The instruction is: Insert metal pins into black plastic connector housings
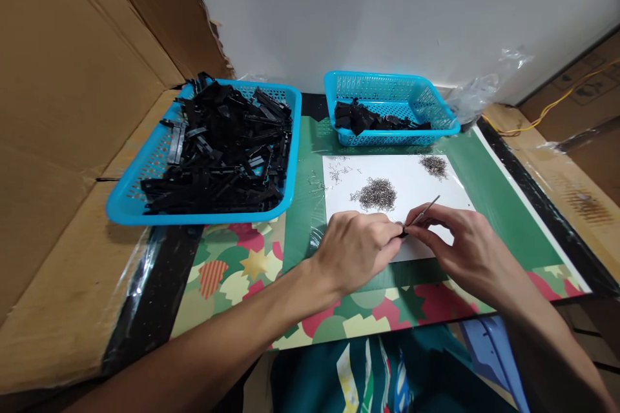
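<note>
My left hand (358, 245) is closed on a small black piece (403, 232), most of which its fingers hide. My right hand (460, 239) pinches a slim metal tool (426, 210), like tweezers, slanting up to the right. The tool's lower end meets the black piece between my fingertips. Both hands are over a white sheet (411, 174). On that sheet, just beyond my left hand, is a heap of tiny bent wire pieces (378, 195). A smaller wire heap (433, 166) lies at the sheet's far right.
A large blue basket (293, 161) full of black plastic parts (217, 142) stands at the left. Behind the sheet, a smaller blue basket (397, 137) holds fewer black parts. Clear plastic bags (475, 97) rest beside it. Cardboard (72, 77) walls the left side.
</note>
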The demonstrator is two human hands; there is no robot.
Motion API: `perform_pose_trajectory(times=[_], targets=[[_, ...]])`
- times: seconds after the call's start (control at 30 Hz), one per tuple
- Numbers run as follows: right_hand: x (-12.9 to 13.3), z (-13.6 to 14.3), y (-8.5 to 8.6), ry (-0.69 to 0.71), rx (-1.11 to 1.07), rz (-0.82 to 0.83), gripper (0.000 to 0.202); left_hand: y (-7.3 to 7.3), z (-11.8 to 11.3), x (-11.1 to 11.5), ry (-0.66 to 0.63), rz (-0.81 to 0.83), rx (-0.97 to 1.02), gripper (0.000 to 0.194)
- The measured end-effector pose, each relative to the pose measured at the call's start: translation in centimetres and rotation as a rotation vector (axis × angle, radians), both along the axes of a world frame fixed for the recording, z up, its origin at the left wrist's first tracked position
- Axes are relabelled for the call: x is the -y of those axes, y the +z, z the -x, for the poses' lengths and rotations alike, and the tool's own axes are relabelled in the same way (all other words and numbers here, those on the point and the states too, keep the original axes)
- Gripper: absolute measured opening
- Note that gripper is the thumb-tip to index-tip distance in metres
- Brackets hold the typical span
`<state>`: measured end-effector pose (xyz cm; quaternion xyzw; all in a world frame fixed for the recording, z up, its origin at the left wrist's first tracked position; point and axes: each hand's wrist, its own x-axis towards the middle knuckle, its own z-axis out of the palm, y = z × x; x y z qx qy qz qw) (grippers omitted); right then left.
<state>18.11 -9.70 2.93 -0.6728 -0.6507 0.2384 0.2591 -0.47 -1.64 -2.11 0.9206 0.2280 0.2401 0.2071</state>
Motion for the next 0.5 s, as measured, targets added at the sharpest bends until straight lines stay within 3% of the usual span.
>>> perform_pose_trajectory(times=[0.3, 0.4, 0.5], targets=[[0.4, 0.6, -1.5, -0.099, -0.116, -0.092, 0.012, 0.3, -0.1, -0.5, 0.002, 0.282, 0.078, 0.012], [0.7, 0.3, -2.1, -0.21, -0.44, -0.137, 0.011, 0.3, -0.1, -0.4, 0.034, 0.325, 0.156, 0.014], [0.8, -0.1, -2.1, -0.323, -1.008, -0.203, 0.017, 0.6, 0.1, -0.3, 0.082, 0.318, 0.223, 0.017]])
